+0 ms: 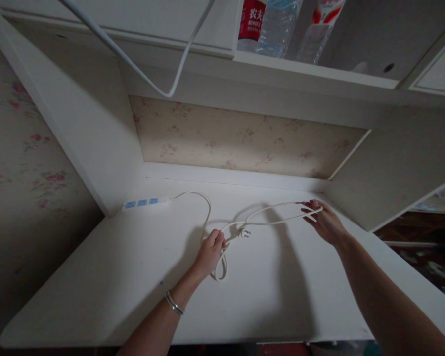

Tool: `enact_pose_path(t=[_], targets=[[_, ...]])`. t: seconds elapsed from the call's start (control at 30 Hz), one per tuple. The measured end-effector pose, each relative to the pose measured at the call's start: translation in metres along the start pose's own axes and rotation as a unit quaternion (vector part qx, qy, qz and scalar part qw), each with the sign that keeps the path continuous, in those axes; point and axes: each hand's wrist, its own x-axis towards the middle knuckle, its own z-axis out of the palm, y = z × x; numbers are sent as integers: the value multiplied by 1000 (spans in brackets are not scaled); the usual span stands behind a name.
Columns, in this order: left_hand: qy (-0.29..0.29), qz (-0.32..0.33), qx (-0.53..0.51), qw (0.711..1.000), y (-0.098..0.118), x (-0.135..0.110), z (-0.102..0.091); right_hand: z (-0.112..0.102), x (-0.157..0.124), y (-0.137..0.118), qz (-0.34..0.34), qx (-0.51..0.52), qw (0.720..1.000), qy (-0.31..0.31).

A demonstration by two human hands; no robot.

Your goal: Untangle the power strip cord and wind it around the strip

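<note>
On the white desk (252,301), a power strip (146,203) lies at the left, near the left side panel (122,163), with its blue socket faces turned upward. A pale cord (278,222) leaves the right end of the strip, curves over the desk toward the left hand (209,251), and is gathered in loops between the two hands. The left hand is closed, with its fingers curled around the cord; a small loop hangs just below the fist. A silver bracelet (174,302) encircles the left wrist. The right hand (328,225) is at the far end of a long loop stretched to the right. Its fingers are partly spread, with the loop's end around them; whether they also pinch the cord cannot be told. The plug (245,233) is located between the hands, nearer the left, beside the crossing strands, with its prongs exposed. Above the desk, a shelf (315,71) carries clear bottles (278,29), one with a red label (252,21). Floral wallpaper (222,141) covers the wall behind the desk.
</note>
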Motion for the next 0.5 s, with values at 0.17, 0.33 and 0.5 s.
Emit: enact_pose_path(t=[0.17, 0.33, 0.5], targets=[[-28, -3, -42, 999, -1, 0, 3, -27, -11, 27, 41, -90, 995, 2], [-39, 2, -12, 999, -4, -1, 3, -37, -18, 42, 27, -237, 970, -42], [-26, 16, 32, 999, -2, 0, 3, -34, -13, 48, -73, -417, 906, 9]])
